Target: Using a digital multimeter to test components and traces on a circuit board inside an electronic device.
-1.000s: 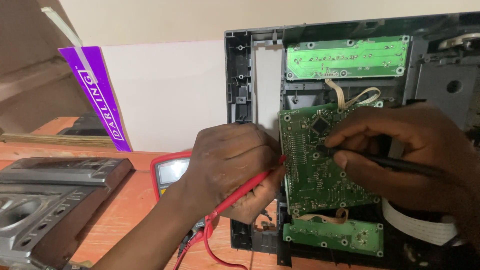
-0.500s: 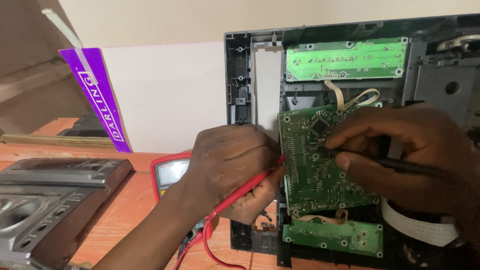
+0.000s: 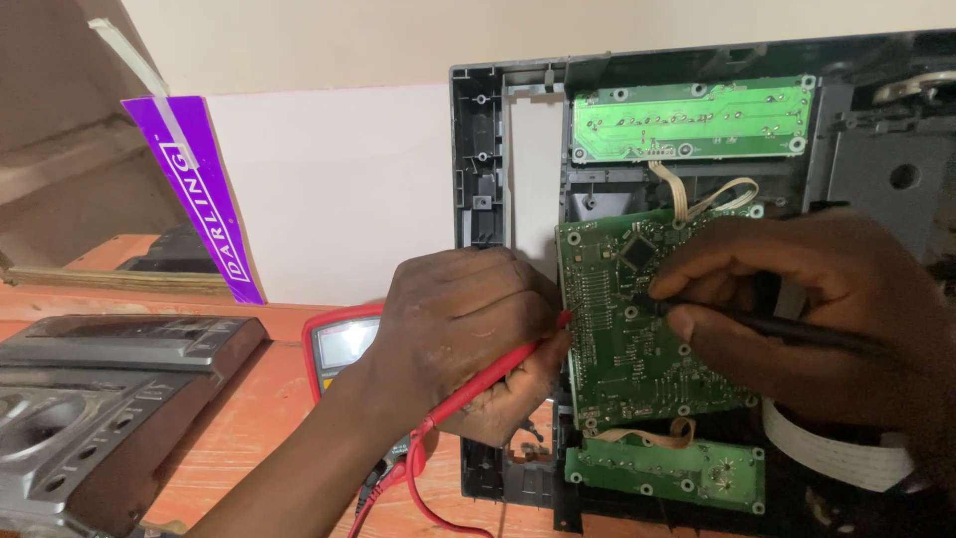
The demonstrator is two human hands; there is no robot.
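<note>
My left hand [image 3: 468,339] grips a red test probe [image 3: 493,379] whose tip touches the left edge of a green circuit board [image 3: 637,349]. My right hand [image 3: 827,309] pinches a black test probe [image 3: 797,331] with its tip on the board just below a black chip [image 3: 637,253]. The board stands inside an opened dark grey device chassis [image 3: 483,179] propped upright. Behind my left hand a red multimeter [image 3: 344,344] with a grey screen rests on the table, partly hidden. Red and black leads [image 3: 398,488] trail down from it.
Two more green boards [image 3: 692,120] [image 3: 662,468] sit at the chassis's top and bottom, joined by ribbon cables [image 3: 697,199]. A grey device cover [image 3: 90,399] lies on the orange wooden table [image 3: 269,418] at the left. A purple strip [image 3: 204,199] leans on the wall.
</note>
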